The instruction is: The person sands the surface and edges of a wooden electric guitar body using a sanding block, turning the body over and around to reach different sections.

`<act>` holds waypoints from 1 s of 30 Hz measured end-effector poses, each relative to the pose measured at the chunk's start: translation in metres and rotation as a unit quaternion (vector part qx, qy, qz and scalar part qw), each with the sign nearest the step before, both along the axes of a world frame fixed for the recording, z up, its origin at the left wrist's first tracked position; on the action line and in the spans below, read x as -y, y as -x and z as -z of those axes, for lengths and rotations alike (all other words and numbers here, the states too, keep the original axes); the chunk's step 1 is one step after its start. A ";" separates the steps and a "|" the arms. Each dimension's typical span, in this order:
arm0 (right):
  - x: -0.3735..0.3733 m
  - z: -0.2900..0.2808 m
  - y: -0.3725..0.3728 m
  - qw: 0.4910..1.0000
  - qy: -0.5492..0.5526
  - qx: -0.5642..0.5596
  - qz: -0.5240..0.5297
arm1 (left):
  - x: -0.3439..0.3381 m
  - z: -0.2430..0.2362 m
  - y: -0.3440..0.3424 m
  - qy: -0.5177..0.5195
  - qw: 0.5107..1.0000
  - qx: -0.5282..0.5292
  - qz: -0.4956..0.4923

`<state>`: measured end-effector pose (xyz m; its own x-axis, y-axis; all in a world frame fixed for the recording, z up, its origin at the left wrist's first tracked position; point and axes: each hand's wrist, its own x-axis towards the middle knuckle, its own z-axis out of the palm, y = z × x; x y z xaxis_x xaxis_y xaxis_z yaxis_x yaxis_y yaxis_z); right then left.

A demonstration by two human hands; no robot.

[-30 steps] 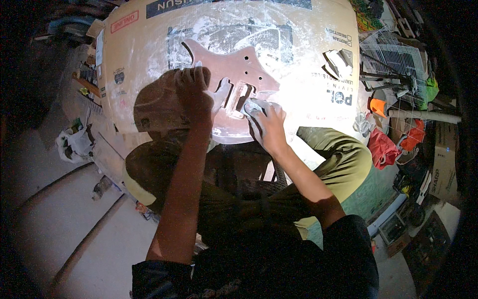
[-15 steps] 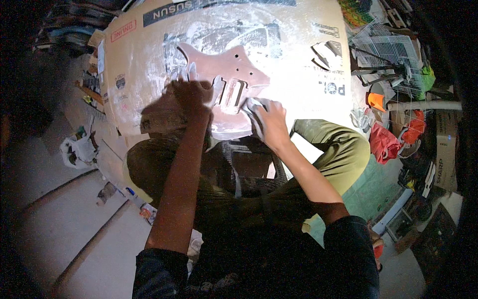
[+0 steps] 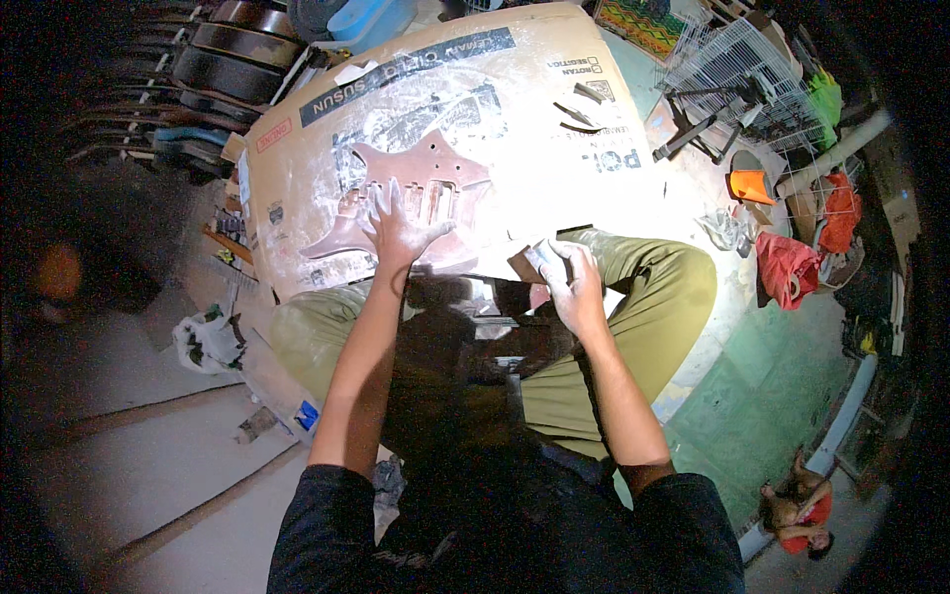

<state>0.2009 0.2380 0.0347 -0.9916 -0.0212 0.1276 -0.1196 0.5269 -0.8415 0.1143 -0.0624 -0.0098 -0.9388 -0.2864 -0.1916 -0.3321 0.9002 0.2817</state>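
A reddish-brown wooden guitar body (image 3: 460, 168) with cut-out cavities and holes lies on a powder-dusted cardboard sheet (image 3: 297, 257). My left hand (image 3: 404, 228) rests on the lower left of the body, fingers spread. My right hand (image 3: 574, 282), below and right of the body and apart from it, is closed on a small pale pad (image 3: 542, 257) with a brown flat piece at its side, possibly sandpaper; exactly what it is made of I cannot tell. Both hands and the body are white with powder. My crossed legs (image 3: 673, 297) are beneath my arms.
A wire cage (image 3: 742, 79), orange object (image 3: 750, 186) and red bag (image 3: 785, 269) sit at the right. Dark curved frames (image 3: 228, 59) and blue tubs (image 3: 361, 20) stand at top left. Another person (image 3: 802, 510) in red appears small at lower right.
My right hand with the pad has moved off the body, down and rightward. My left hand remains on the body, now spread and more brightly lit. The view has shifted, showing more surroundings.
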 end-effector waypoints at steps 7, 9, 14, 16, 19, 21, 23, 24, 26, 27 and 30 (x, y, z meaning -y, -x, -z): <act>-0.002 0.000 0.008 0.999 0.040 -0.008 0.022 | -0.023 -0.015 0.016 0.011 0.998 0.025 -0.054; 0.001 0.002 0.007 0.999 0.044 0.008 0.027 | -0.029 -0.019 0.019 0.004 0.996 0.002 -0.087; 0.010 0.014 0.012 0.998 0.034 0.037 0.036 | -0.045 -0.025 0.028 0.005 0.992 0.012 -0.124; 0.011 0.018 0.011 0.997 0.019 0.063 0.041 | -0.045 -0.022 0.027 -0.009 0.992 0.014 -0.121; 0.017 0.017 0.015 0.994 0.057 0.084 0.039 | -0.015 -0.009 0.026 -0.024 0.996 0.046 -0.072; 0.016 0.020 0.018 0.991 0.101 0.065 0.057 | -0.005 -0.003 0.026 -0.026 0.997 0.056 -0.036; 0.010 0.029 0.024 0.982 0.152 0.030 0.107 | -0.002 -0.001 0.024 -0.028 0.999 0.046 -0.005; 0.003 0.030 0.023 0.975 0.174 0.029 0.133 | -0.002 -0.003 0.025 -0.025 0.998 0.054 -0.006; -0.003 0.032 0.027 0.941 0.285 0.082 0.161 | -0.004 -0.009 0.023 -0.019 0.997 0.069 -0.010; -0.007 0.030 0.028 0.932 0.301 0.099 0.175 | -0.011 -0.015 0.022 -0.007 0.998 0.067 -0.008; -0.006 0.025 0.030 0.908 0.348 0.135 0.191 | -0.016 -0.024 0.012 0.016 0.999 0.044 -0.010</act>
<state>0.1713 0.2435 0.0094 -0.9069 0.3228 -0.2709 0.2204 -0.1846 -0.9578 0.1021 -0.0464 0.0143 -0.9124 -0.3127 -0.2642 -0.3728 0.9013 0.2208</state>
